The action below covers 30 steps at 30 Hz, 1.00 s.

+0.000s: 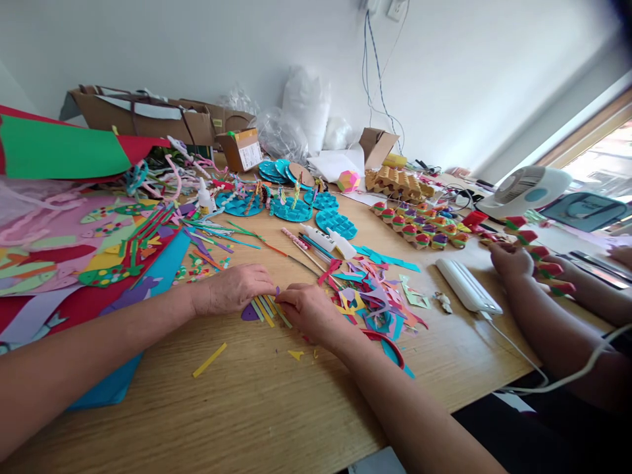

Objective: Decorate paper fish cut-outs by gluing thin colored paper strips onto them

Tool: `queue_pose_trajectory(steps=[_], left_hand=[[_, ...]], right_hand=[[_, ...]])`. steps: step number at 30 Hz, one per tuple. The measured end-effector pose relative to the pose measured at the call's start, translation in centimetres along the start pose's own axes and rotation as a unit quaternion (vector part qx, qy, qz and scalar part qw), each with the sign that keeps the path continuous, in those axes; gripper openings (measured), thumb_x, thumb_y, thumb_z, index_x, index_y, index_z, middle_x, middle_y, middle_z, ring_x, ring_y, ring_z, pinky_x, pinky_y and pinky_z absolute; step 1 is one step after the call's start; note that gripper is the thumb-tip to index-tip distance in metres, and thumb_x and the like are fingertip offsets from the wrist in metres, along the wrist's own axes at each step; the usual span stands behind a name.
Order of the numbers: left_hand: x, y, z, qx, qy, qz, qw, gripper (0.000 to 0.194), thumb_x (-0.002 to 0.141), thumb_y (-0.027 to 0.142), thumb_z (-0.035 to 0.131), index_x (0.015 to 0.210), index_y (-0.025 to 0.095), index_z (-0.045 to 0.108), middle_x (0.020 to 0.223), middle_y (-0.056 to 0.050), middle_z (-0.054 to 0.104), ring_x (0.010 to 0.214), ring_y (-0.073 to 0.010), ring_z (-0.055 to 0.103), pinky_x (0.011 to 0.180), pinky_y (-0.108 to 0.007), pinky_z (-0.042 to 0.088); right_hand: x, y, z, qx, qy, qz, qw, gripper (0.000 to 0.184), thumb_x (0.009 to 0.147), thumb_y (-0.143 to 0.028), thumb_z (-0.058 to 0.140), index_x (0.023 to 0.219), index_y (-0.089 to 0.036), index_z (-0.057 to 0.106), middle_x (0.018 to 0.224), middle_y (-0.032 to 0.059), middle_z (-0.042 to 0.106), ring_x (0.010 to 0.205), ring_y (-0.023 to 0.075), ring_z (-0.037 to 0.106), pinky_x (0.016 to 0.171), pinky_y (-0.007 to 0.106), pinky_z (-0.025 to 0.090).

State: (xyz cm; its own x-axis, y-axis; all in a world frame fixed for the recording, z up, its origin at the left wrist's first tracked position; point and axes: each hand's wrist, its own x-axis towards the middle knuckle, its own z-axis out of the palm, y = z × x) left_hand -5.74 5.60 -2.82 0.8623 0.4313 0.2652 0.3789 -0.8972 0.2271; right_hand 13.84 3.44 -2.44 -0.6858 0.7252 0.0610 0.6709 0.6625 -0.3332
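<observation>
My left hand (239, 288) rests with its fingers together on a small purple paper piece (250, 312) near the middle of the table. Narrow yellow and pale green paper strips (265, 312) lie side by side across this piece, between my two hands. From the right, my right hand (310, 311) pinches at the end of a strip, thumb against fingers. The fingertips of both hands nearly meet, and they partly hide the paper. A loose yellow strip (209, 360) lies on the wood in front of my left hand.
Coloured paper scraps (375, 296) and red-handled scissors (388, 345) lie to the right. Glue bottles (320, 237) and blue discs (291, 209) stand behind. Paper fish (111, 275) cover the left side. A white power strip (467, 286) separates me from a co-worker's hand (512, 262) holding painted egg-carton pieces.
</observation>
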Motion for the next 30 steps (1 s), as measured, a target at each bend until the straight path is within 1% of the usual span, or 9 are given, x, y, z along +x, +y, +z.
queue_pose_trajectory(steps=[9,15,17,19,23,25,27,28,30], left_hand=[[0.2,0.0,0.2,-0.025,-0.023,-0.034,0.999,0.027,0.084,0.008,0.04,0.094,0.017,0.064,0.086,-0.005,0.065,0.085,-0.0171,0.054,0.078,-0.028,0.043],[0.1,0.1,-1.9,-0.09,0.099,-0.189,0.973,0.028,0.078,0.008,0.038,0.089,0.016,0.062,0.09,-0.004,0.065,0.088,-0.0151,0.058,0.079,-0.029,0.046],[0.0,0.7,-3.1,-0.149,0.149,-0.26,0.942,0.021,0.077,0.014,0.043,0.086,0.017,0.062,0.088,-0.002,0.065,0.084,-0.0154,0.059,0.075,-0.029,0.047],[-0.3,1.8,-4.2,-0.256,0.208,-0.323,0.887,0.013,0.075,0.021,0.051,0.083,0.016,0.061,0.083,-0.001,0.064,0.078,-0.0147,0.059,0.069,-0.027,0.048],[-1.1,5.2,-5.4,-0.494,0.315,-0.386,0.712,0.01,0.074,0.021,0.057,0.083,0.016,0.057,0.075,0.001,0.06,0.067,-0.0101,0.058,0.06,-0.021,0.048],[-1.5,7.1,-5.1,-0.561,0.341,-0.388,0.647,0.01,0.074,0.018,0.057,0.084,0.017,0.056,0.074,0.001,0.059,0.064,-0.0084,0.056,0.057,-0.019,0.047],[-1.9,8.9,-4.3,-0.584,0.343,-0.383,0.628,0.008,0.075,0.018,0.056,0.083,0.017,0.055,0.07,0.002,0.057,0.059,-0.0074,0.054,0.054,-0.018,0.045],[-2.0,9.7,-3.6,-0.584,0.328,-0.376,0.64,0.007,0.076,0.019,0.054,0.083,0.018,0.055,0.064,0.003,0.054,0.055,-0.0073,0.051,0.05,-0.017,0.043],[-2.2,11.1,-2.2,-0.552,0.267,-0.373,0.696,0.008,0.08,0.024,0.048,0.083,0.019,0.053,0.053,0.005,0.047,0.045,-0.0074,0.045,0.042,-0.017,0.037]], right_hand=[[0.0,-0.2,-0.4,-0.001,0.0,0.007,1.0,0.022,0.082,-0.011,0.047,0.083,-0.018,0.068,0.079,0.0032,0.066,0.071,0.0111,0.059,0.063,0.019,0.038],[-0.1,0.3,-0.6,0.059,0.128,0.017,0.99,0.02,0.082,-0.012,0.046,0.086,-0.017,0.065,0.083,0.0039,0.066,0.076,0.0125,0.059,0.067,0.02,0.041],[-0.2,0.5,-0.7,0.071,0.191,0.02,0.979,0.019,0.082,-0.013,0.045,0.086,-0.018,0.063,0.084,0.0039,0.065,0.077,0.0129,0.058,0.068,0.021,0.041],[-0.3,0.7,-0.8,0.079,0.244,0.02,0.966,0.017,0.083,-0.014,0.044,0.085,-0.018,0.06,0.082,0.0039,0.064,0.076,0.0132,0.057,0.068,0.022,0.042],[-0.4,0.8,-0.8,0.087,0.284,0.01,0.955,0.014,0.081,-0.013,0.044,0.085,-0.017,0.057,0.08,0.0039,0.06,0.073,0.013,0.055,0.066,0.022,0.042],[-0.4,0.7,-0.7,0.087,0.283,0.002,0.955,0.014,0.081,-0.012,0.044,0.085,-0.017,0.056,0.081,0.004,0.059,0.073,0.013,0.054,0.066,0.022,0.041],[-0.5,0.4,-0.7,0.09,0.274,-0.007,0.958,0.012,0.082,-0.014,0.044,0.085,-0.017,0.055,0.081,0.0038,0.058,0.073,0.013,0.054,0.067,0.022,0.041],[-0.5,0.3,-0.8,0.092,0.266,-0.016,0.96,0.011,0.082,-0.015,0.044,0.084,-0.018,0.054,0.08,0.0036,0.058,0.072,0.0129,0.053,0.067,0.023,0.041],[-0.6,-0.1,-0.9,0.092,0.254,-0.035,0.962,0.008,0.082,-0.018,0.046,0.077,-0.018,0.052,0.077,0.0028,0.056,0.07,0.0127,0.052,0.064,0.022,0.039]])
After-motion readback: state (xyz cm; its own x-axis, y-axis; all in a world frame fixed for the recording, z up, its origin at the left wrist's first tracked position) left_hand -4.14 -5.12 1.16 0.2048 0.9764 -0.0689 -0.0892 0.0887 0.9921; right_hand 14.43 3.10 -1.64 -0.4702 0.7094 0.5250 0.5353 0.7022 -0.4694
